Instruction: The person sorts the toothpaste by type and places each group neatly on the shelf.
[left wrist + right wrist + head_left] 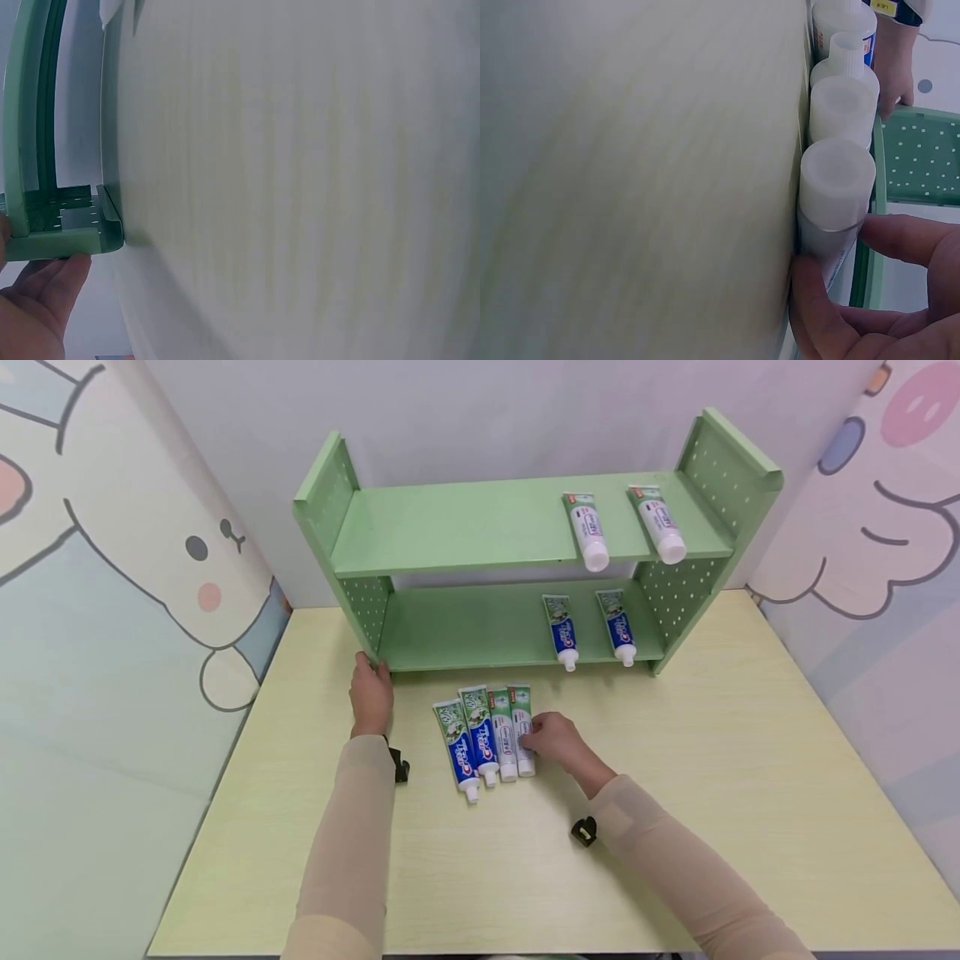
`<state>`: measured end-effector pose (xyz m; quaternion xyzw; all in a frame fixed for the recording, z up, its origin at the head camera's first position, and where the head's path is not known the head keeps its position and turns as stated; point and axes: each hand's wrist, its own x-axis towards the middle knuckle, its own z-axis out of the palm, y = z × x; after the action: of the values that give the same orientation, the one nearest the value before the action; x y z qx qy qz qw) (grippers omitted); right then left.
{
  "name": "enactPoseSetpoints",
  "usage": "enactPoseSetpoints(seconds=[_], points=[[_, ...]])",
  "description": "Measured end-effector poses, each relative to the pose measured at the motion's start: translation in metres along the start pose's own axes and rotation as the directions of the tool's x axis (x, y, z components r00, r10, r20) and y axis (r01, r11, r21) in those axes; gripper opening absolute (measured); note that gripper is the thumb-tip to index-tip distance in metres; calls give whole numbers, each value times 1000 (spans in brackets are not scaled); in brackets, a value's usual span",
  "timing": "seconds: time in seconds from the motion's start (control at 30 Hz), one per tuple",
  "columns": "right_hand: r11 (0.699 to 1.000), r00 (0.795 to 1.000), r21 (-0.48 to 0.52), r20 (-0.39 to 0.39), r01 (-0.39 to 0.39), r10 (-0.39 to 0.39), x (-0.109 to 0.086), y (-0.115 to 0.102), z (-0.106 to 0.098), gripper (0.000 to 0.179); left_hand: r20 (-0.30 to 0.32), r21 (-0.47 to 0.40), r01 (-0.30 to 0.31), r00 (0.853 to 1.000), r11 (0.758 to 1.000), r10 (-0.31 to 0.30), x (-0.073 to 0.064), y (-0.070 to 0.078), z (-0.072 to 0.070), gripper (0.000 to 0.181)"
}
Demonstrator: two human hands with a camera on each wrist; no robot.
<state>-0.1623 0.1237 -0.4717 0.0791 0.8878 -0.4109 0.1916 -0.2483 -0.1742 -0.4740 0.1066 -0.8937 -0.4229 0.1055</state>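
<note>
Side by side on the table lie two blue-and-green toothpaste tubes (480,737) and two white-and-green toothpaste tubes (502,735), caps toward me. My right hand (558,742) pinches the rightmost white tube (522,727) from its right side. In the right wrist view, its fingers (904,238) touch that tube near the white cap (837,176). At the lower left front corner of the green shelf (487,647), my left hand (371,697) grips the side panel. The left wrist view shows fingers (64,289) against the panel's outer face; part of the thumb is cut off.
Two white tubes (587,527) lie on the right of the shelf's upper board (450,527). Two blue tubes (561,628) lie on the right of the lower board. A wall stands behind the shelf, and the pale wooden table (750,777) extends on both sides.
</note>
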Motion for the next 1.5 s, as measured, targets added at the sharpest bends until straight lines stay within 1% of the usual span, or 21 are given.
enactPoseSetpoints(seconds=[0.2,0.47,0.6,0.77,0.83,1.0,1.27,1.37,1.5], points=[[1000,1000,-3,-2,-15,15,-2,-1,2,53,0,9,-6,1000,1000,6,-1,0,0,35],[1000,1000,-6,-7,-16,16,-2,-2,5,52,22,-20,3,1000,1000,-3,-1,-2,0,38],[1000,1000,-16,-12,-23,23,-1,-3,6,51,14,-22,-4,1000,1000,5,0,-2,-1,37],[999,1000,-28,-17,-25,24,-1,-4,4,52,5,-2,-9,1000,1000,9,-1,-1,-1,35],[1000,1000,-17,-15,-21,21,0,-3,2,53,2,5,-9,1000,1000,9,-1,-1,0,34],[999,1000,45,1,-13,13,2,0,-3,54,-2,1,-5,1000,1000,5,-1,0,0,33],[988,999,150,34,-45,40,1,1,-8,55,2,6,-9,1000,1000,9,-2,1,0,34],[983,998,176,37,-49,43,0,1,-9,55,1,9,-2,1000,1000,2,-1,1,-1,34],[980,999,195,44,-37,29,-1,1,-10,55,-3,17,5,1000,1000,-5,-1,0,-1,33]])
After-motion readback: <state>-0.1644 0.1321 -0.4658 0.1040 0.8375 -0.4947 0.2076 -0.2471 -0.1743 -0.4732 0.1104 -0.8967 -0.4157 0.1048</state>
